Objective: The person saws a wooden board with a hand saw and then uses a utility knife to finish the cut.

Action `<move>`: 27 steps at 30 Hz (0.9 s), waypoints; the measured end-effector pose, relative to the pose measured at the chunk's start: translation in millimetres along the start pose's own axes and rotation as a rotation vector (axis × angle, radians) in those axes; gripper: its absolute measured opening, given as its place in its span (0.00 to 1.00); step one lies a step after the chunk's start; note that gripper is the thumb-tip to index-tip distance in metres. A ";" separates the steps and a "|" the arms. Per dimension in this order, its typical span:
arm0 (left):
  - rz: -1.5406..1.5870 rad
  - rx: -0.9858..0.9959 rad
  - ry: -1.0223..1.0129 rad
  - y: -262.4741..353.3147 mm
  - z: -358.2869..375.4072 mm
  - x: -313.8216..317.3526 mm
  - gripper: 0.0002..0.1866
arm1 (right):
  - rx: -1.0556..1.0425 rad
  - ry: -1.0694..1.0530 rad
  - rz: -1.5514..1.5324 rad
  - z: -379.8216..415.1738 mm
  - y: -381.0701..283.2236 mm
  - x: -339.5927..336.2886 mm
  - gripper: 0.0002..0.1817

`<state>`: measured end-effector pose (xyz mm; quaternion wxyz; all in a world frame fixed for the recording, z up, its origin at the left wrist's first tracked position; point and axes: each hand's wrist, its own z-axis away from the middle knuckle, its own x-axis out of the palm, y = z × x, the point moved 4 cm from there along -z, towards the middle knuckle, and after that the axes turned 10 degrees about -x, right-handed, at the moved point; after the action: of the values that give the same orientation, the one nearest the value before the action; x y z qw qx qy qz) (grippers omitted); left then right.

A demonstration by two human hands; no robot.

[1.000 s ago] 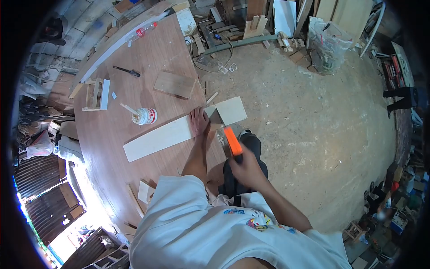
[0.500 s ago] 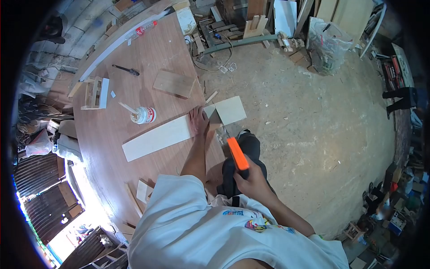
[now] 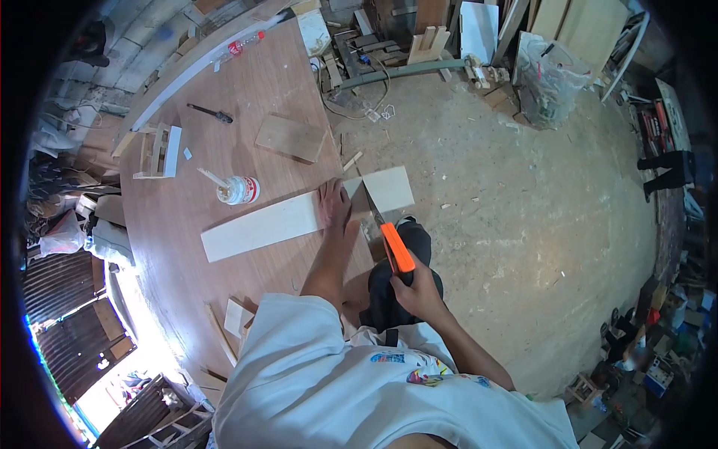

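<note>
gripping the saw (image 3: 394,245), right hand (image 3: 419,293) moved nearer the plank (image 3: 262,226); left hand (image 3: 334,203) flat.

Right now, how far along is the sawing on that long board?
Already done: the board lies flat on the table, one end past the edge. In hand: the left hand presses it down while the right hand works the saw at the overhang. Left: the overhanging piece is not yet off; the cut's depth is unclear.
</note>
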<state>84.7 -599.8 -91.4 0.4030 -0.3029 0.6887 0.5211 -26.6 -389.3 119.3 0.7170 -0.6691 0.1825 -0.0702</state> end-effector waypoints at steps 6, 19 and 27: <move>0.041 0.016 -0.007 1.6 -0.9 0.7 0.13 | 0.112 0.000 0.006 -64.7 60.7 32.5 0.15; 0.022 0.024 0.067 -6.9 0.9 7.2 0.12 | 0.045 -0.011 -0.008 -4.7 -12.1 7.0 0.19; 0.065 0.008 0.042 -2.3 -2.8 -2.6 0.13 | 0.149 -0.049 0.176 -111.5 80.1 49.1 0.15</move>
<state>87.3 -603.2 -89.9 0.3724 -0.2896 0.7086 0.5248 -32.4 -502.8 27.9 0.7722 -0.5970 0.2173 -0.0038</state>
